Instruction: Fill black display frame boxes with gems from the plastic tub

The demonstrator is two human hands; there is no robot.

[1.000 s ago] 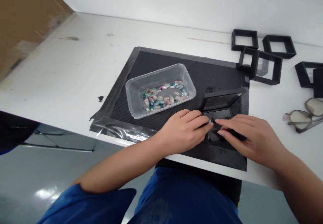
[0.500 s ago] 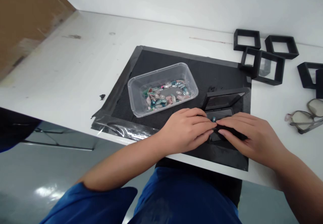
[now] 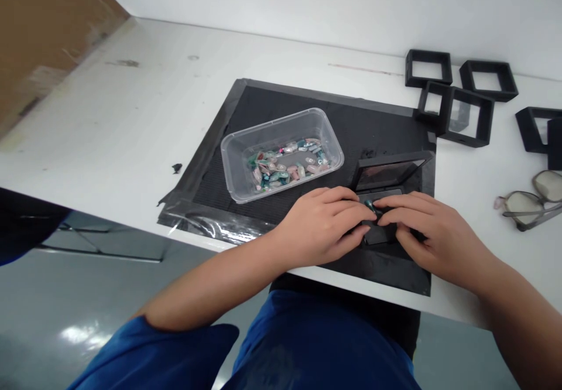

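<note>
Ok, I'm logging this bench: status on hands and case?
Left hand, right hand at open black case. Small teal piece between hands, grip unclear. Hands partly hide case.

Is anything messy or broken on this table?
A little messy, yes. The tape by the near left corner of the black mat looks wrinkled and ragged, and a small dark scrap lies alone on the white table, off the mat.

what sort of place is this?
Probably a craft or small-assembly workstation: a taped-down black mat on a white table, a clear tub of small coloured pieces, and an open black case.
</note>
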